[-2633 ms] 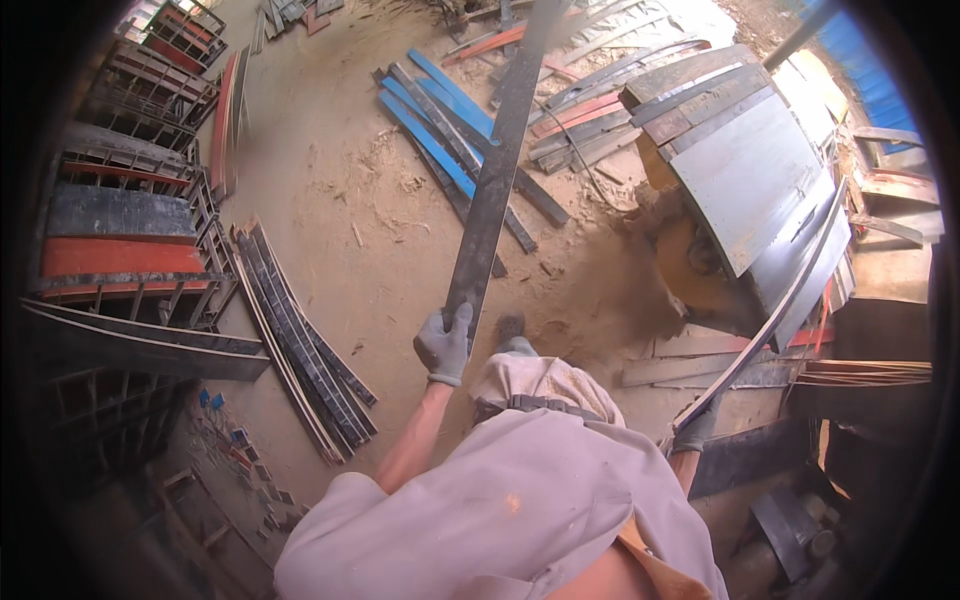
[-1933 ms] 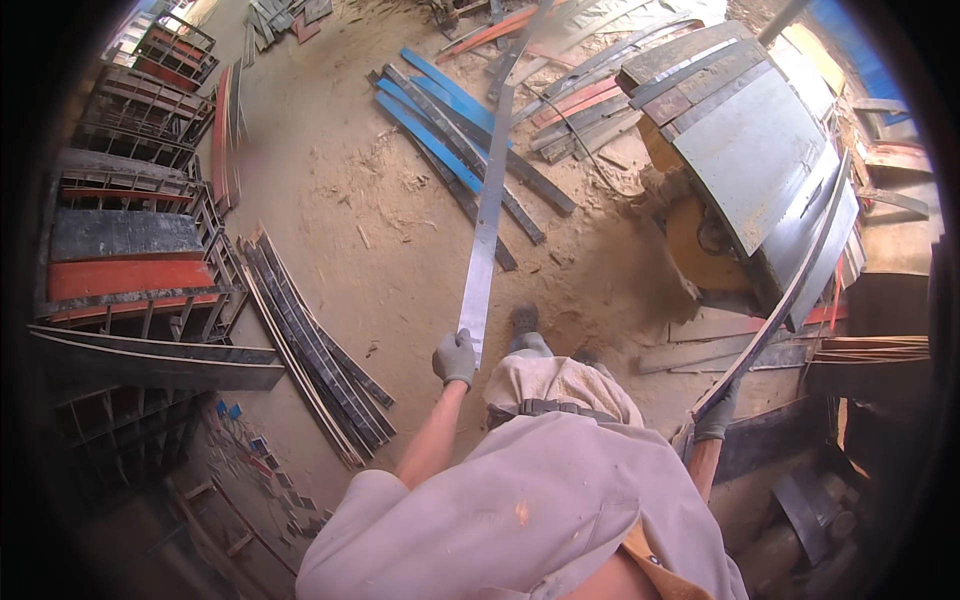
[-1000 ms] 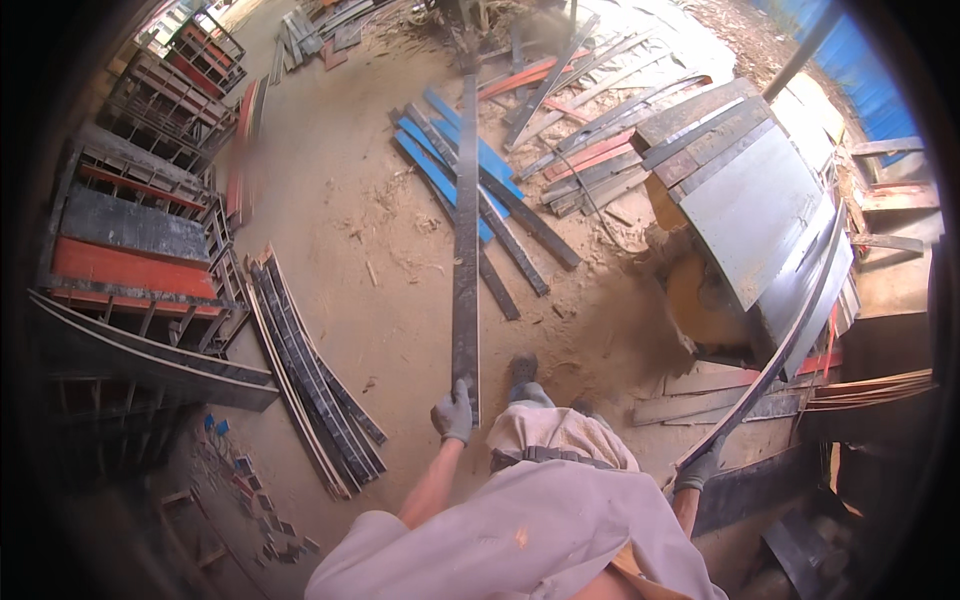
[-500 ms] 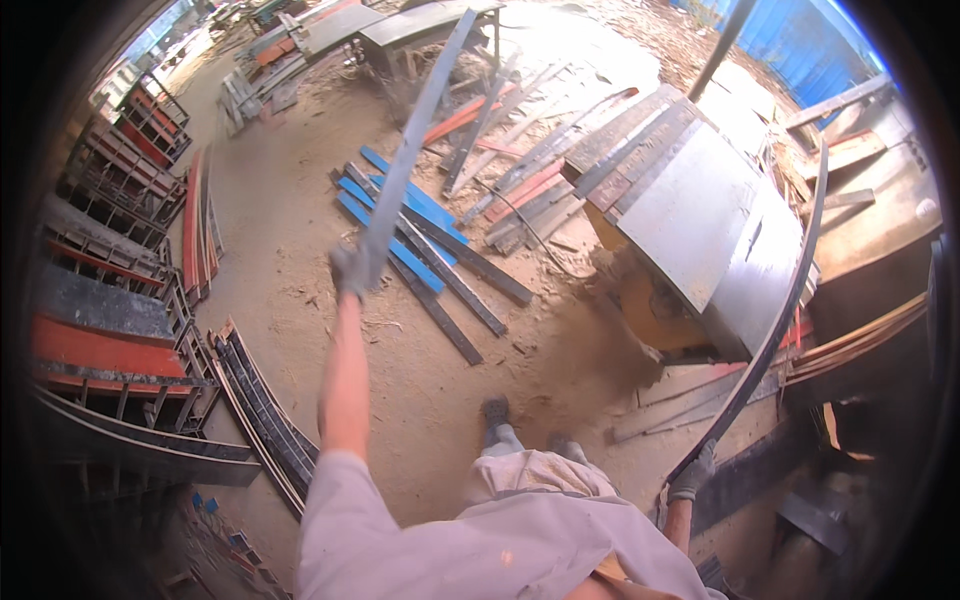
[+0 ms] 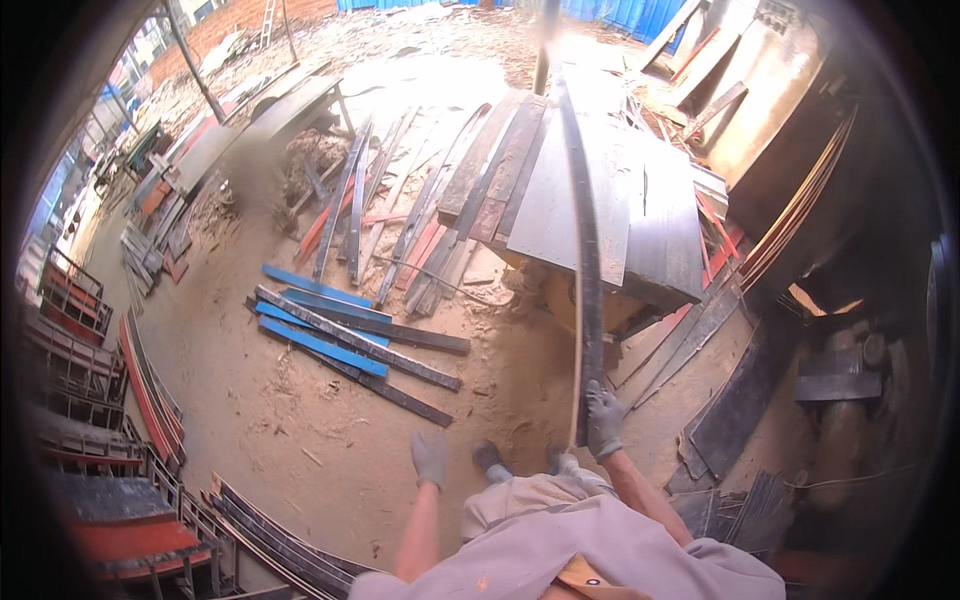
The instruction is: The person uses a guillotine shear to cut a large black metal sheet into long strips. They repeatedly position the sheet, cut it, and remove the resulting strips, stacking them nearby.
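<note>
My right hand [image 5: 605,420], in a grey glove, grips a long dark board [image 5: 587,250] near its lower end. The board stands steeply, its upper part crossing in front of a metal-topped table [image 5: 560,215]. My left hand [image 5: 429,458], also gloved in grey, holds nothing; its fingers are stretched out over the dusty ground. Beyond the left hand lies a loose stack of blue strips [image 5: 322,346] and dark strips [image 5: 412,402] on the ground.
Long wooden strips [image 5: 358,215] lie scattered behind the stack. On the left are racks with red and dark panels [image 5: 130,535] and curved boards [image 5: 270,535]. Machinery [image 5: 838,385] and dark sheets [image 5: 735,400] are at the right. A blue fence [image 5: 610,25] runs along the back.
The long grey strip has left my left hand, which has dropped closer to my body. My right hand has swung the dark board inward and more upright. The view has turned.
</note>
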Tool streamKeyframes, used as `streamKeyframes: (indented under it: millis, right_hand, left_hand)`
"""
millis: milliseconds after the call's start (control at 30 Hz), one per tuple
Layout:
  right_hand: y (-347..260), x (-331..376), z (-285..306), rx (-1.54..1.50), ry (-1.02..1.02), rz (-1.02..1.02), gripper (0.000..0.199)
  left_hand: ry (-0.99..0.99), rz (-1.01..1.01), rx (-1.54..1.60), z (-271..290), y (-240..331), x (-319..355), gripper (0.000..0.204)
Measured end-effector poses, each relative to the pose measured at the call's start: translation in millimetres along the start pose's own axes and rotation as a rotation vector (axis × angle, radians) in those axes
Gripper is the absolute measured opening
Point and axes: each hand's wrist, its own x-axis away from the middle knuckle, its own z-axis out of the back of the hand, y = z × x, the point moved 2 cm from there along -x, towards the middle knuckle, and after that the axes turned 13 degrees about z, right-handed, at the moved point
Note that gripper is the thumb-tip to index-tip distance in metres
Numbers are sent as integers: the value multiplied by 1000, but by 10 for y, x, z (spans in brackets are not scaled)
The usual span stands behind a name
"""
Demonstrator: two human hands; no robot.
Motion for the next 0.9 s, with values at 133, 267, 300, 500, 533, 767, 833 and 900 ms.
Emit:
streamKeyframes:
  millis: [133, 267, 300, 500, 533, 767, 833, 900]
  right_hand:
    - [-269, -49, -559, -46, -95, -77, 41]
    - [-289, -31, -882, -72, -117, -46, 33]
    - [-289, -21, -947, -68, -121, -55, 35]
    - [-452, 42, -1257, -75, -165, -120, 39]
    - [-493, 36, -1278, -14, -168, -62, 38]
    - [-858, -32, -1447, -9, -165, 27, 39]
    - [-1187, -276, -1684, -42, -144, 148, 40]
    - [-1563, -730, -2044, 25, -248, 107, 47]
  left_hand:
    - [-78, 514, -183, 16, -1613, 1267, 45]
    - [-287, 815, -573, 285, -2379, 2193, 40]
    - [-415, 591, -935, 333, -2429, 2309, 41]
    - [-598, 490, -1311, 509, -2413, 2198, 41]
    - [-536, 450, -1357, 495, -2359, 2018, 39]
    - [-196, 668, 762, 255, -1679, 932, 21]
    - [-192, 506, 857, 182, -1372, 761, 15]
    - [-202, 314, 1035, 147, -1118, 728, 15]
